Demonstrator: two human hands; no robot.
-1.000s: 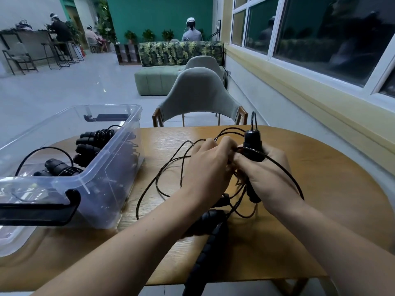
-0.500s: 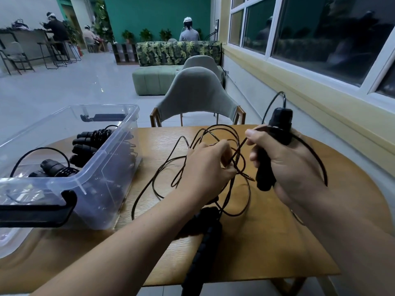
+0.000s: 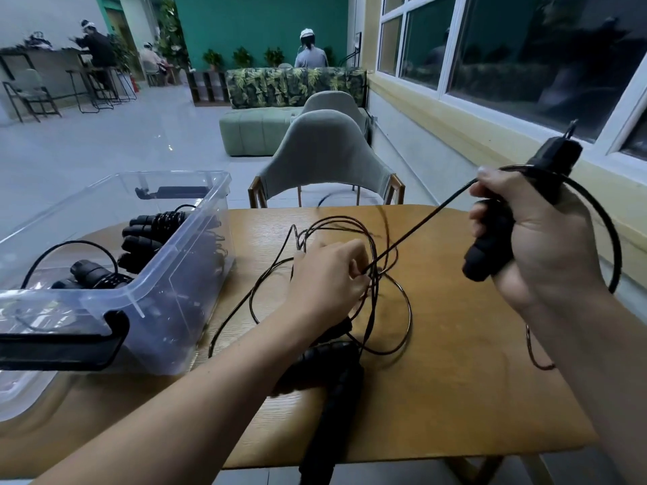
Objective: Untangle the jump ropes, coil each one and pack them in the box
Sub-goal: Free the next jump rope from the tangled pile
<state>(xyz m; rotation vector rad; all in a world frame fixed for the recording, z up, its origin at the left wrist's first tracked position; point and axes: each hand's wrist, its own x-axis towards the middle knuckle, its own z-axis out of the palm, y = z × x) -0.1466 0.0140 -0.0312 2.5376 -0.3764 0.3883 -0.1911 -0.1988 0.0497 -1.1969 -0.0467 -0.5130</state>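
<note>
Black cord [image 3: 420, 226] runs taut from your right hand [image 3: 546, 246], raised at far right, down to your left hand [image 3: 329, 274] at mid-table. Your right hand is wrapped tight round one handle [image 3: 490, 246], presumably to draw slack out of the knot. Your left-hand fingers are curled and pinch the cord where the tangle [image 3: 392, 309] crosses, apparently to anchor it. The second handle [image 3: 336, 376] lies at the near edge of the wooden table [image 3: 472, 362]. Coiled ropes [image 3: 154, 229] already sit in the clear box [image 3: 182, 309] on the left. This rope is neither untangled nor coiled.
</note>
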